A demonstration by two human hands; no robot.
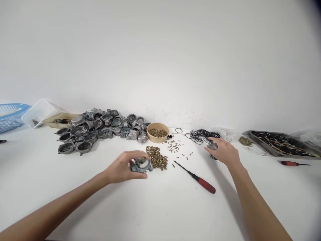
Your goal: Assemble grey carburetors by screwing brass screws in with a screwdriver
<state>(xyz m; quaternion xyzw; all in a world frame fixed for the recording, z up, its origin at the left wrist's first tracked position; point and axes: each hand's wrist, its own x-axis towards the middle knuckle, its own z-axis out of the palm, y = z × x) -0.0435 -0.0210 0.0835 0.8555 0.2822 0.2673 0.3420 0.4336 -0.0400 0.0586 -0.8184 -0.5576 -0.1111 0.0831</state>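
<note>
One metal part (142,165) is pinched in the left hand (120,168), above the table (150,214) beside loose screws (157,158); a second part (213,147) is gripped by the right hand (224,151) near black rings (200,136). Work seems partway: cups (84,146) are left heaped, a screwdriver (207,185) unheld. Screws are held in the tub (157,139), dark pieces in the tray (281,154) and box (52,125).

Two slim, bare forearms (254,197), tapering to narrow wrists (105,177)

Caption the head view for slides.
Left hand with a metal casting beside golden screws, right hand with another near black O-rings.
</note>
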